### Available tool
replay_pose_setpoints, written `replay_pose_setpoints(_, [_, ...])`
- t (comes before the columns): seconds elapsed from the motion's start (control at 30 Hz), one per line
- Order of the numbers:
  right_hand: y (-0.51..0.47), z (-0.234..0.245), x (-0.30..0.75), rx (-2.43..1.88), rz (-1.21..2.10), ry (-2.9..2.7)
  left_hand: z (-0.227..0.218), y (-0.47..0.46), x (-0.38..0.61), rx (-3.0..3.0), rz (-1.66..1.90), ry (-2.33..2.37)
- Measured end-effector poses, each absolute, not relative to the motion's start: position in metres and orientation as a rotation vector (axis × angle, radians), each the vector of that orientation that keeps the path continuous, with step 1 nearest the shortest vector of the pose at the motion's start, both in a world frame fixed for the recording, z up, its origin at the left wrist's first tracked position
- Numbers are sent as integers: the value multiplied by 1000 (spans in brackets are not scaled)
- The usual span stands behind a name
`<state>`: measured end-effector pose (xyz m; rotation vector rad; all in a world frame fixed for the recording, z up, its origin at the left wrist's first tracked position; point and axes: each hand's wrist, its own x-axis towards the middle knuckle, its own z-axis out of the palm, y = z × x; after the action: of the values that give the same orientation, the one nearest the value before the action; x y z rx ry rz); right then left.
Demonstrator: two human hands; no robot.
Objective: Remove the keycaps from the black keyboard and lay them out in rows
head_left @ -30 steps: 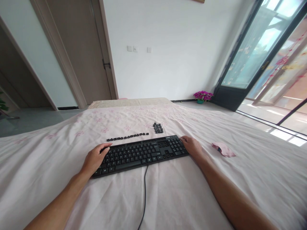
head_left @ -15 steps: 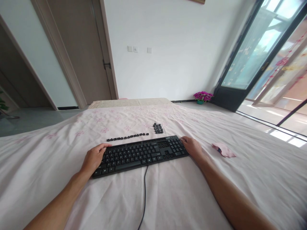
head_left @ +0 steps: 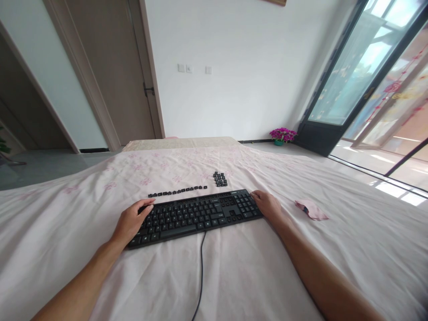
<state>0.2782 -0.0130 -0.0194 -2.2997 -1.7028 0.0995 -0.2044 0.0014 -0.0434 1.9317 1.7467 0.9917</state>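
Observation:
A black computer keyboard (head_left: pixel 190 218) lies at a slant on the pale pink bedsheet, with bare key positions along its top row and in the block beside the number pad. My left hand (head_left: pixel 132 219) is on its left end, the thumb over the keys and the index finger reaching along the back corner. At the right end, my right hand (head_left: pixel 265 203) grips the edge by the back corner; most of its fingers are hidden. Loose black keycaps (head_left: pixel 179 191) form a row behind the keyboard, and a cluster of keycaps (head_left: pixel 220 179) sits farther back.
The keyboard cable (head_left: pixel 201 272) runs toward me over the rumpled sheet (head_left: pixel 254 276). A small pink cloth piece (head_left: pixel 312 209) lies to the right of my right hand. Beyond the bed stand a pot of purple flowers (head_left: pixel 282 135), a door (head_left: pixel 110 67) and a glass door (head_left: pixel 337 84).
My left thumb has come away from the index finger and lies over the keys, leaving a gap between them. The keyboard, loose keycaps and my right hand look unmoved.

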Motion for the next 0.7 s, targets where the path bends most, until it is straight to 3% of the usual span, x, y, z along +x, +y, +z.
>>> replay_pose_setpoints(0.7, [-12, -22, 280, -2284, 106, -1701, -43, 5, -209, 1953, 884, 1914])
